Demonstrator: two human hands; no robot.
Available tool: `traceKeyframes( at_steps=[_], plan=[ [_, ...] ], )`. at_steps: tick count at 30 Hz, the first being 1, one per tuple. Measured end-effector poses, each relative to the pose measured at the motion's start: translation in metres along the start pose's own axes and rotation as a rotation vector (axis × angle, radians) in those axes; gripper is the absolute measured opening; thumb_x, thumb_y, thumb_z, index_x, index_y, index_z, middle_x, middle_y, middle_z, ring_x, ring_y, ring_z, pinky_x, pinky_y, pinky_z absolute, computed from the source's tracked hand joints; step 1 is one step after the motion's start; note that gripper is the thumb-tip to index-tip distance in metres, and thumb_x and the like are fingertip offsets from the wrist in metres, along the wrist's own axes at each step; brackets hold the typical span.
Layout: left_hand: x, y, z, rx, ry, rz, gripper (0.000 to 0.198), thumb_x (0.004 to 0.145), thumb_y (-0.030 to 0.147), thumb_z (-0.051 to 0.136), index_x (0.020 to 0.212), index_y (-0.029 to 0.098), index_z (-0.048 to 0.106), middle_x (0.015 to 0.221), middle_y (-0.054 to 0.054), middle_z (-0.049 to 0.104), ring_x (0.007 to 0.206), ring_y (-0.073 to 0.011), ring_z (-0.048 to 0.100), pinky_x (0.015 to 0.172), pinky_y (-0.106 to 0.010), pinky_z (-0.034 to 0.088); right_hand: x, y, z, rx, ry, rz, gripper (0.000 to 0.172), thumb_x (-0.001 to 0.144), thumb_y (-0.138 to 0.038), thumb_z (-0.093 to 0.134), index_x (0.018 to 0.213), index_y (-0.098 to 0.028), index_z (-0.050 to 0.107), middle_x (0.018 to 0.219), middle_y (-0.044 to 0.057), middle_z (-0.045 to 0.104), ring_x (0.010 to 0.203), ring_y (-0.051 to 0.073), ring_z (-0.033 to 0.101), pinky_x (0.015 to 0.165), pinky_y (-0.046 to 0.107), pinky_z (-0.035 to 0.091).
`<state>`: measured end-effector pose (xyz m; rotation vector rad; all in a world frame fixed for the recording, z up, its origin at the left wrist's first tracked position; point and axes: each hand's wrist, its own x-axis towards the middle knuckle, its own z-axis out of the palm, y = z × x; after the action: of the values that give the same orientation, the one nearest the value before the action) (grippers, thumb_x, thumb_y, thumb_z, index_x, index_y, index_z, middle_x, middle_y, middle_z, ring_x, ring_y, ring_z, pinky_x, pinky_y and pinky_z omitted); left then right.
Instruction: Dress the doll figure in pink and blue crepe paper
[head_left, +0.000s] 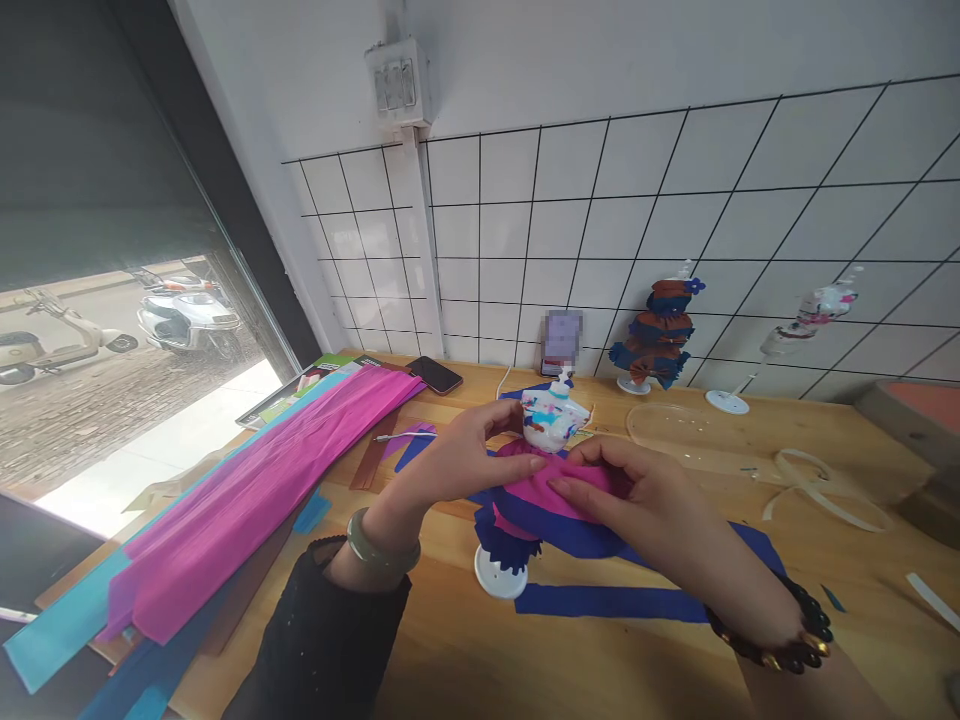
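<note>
A small dress-form mannequin (pixel 551 420), white with colourful paint splashes, stands tilted on a round white base (pixel 501 572). Pink crepe paper (pixel 536 490) is gathered around its waist, over dark blue crepe paper (pixel 574 530) that forms a skirt. My left hand (pixel 480 450) is closed around the left side of the waist, its thumb pressing the pink paper and its other fingers partly hidden behind the form. On the right, my right hand (pixel 622 480) pinches the pink paper between thumb and fingers. Below lies a flat dark blue strip (pixel 615 602).
Long pink, blue and brown crepe sheets (pixel 262 490) lie at the left. A dark phone (pixel 435 375) rests behind them. At the wall stand a dressed brown-and-blue form (pixel 652 335) and a bare painted form (pixel 814 310). A pale ribbon (pixel 817 490) curls at the right.
</note>
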<state>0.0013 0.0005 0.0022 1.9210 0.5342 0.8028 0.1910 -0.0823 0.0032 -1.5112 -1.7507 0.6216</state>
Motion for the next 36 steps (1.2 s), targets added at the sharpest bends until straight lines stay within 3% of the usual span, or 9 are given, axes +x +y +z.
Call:
traceKeyframes(
  at_steps=[4, 10, 17, 22, 29, 36],
  plan=[
    [0.0, 0.0, 0.0, -0.021, 0.004, 0.0, 0.045, 0.077, 0.031, 0.07, 0.117, 0.015, 0.059, 0.115, -0.011, 0.063, 0.112, -0.0241, 0.058, 0.1, -0.036, 0.044, -0.001, -0.005, -0.004, 0.035, -0.057, -0.081, 0.025, 0.087, -0.046, 0.055, 0.091, -0.027, 0.069, 0.09, 0.002, 0.071, 0.079, 0.019, 0.064, 0.067, 0.03, 0.05],
    [0.0, 0.001, 0.001, -0.056, 0.002, 0.001, 0.041, 0.076, 0.029, 0.071, 0.112, 0.015, 0.06, 0.116, -0.011, 0.063, 0.113, -0.0244, 0.058, 0.101, -0.036, 0.043, -0.001, -0.006, -0.008, 0.044, -0.159, -0.175, 0.031, 0.093, -0.044, 0.045, 0.087, -0.026, 0.07, 0.086, 0.001, 0.07, 0.073, 0.016, 0.062, 0.065, 0.028, 0.05],
    [-0.001, 0.002, 0.0, -0.02, 0.015, -0.015, 0.035, 0.077, 0.027, 0.069, 0.108, 0.014, 0.06, 0.112, -0.011, 0.064, 0.11, -0.024, 0.058, 0.098, -0.035, 0.045, 0.0, 0.003, -0.005, -0.016, -0.045, -0.156, 0.023, 0.089, -0.043, 0.054, 0.093, -0.028, 0.071, 0.088, 0.0, 0.072, 0.074, 0.016, 0.065, 0.064, 0.027, 0.052],
    [0.0, 0.003, 0.0, -0.034, 0.0, -0.004, 0.033, 0.077, 0.027, 0.069, 0.105, 0.013, 0.06, 0.108, -0.011, 0.063, 0.106, -0.0227, 0.059, 0.097, -0.036, 0.045, -0.003, 0.0, -0.003, -0.05, -0.059, -0.214, 0.022, 0.09, -0.037, 0.051, 0.093, -0.028, 0.07, 0.09, 0.001, 0.071, 0.074, 0.016, 0.064, 0.064, 0.027, 0.052],
    [0.0, 0.001, 0.001, -0.031, 0.008, -0.013, 0.036, 0.076, 0.031, 0.07, 0.105, 0.014, 0.059, 0.108, -0.011, 0.063, 0.107, -0.0233, 0.058, 0.096, -0.035, 0.045, -0.001, -0.003, -0.004, 0.029, -0.049, -0.131, 0.024, 0.088, -0.042, 0.053, 0.09, -0.025, 0.071, 0.09, 0.003, 0.073, 0.077, 0.019, 0.065, 0.068, 0.031, 0.053],
    [-0.001, 0.005, 0.002, 0.0, -0.002, -0.016, 0.038, 0.078, 0.033, 0.068, 0.108, 0.013, 0.058, 0.107, -0.011, 0.062, 0.107, -0.0229, 0.058, 0.095, -0.035, 0.045, 0.0, -0.005, -0.002, 0.077, -0.011, -0.021, 0.026, 0.085, -0.046, 0.058, 0.082, -0.023, 0.07, 0.075, 0.001, 0.07, 0.066, 0.016, 0.062, 0.051, 0.025, 0.046]
  ],
)
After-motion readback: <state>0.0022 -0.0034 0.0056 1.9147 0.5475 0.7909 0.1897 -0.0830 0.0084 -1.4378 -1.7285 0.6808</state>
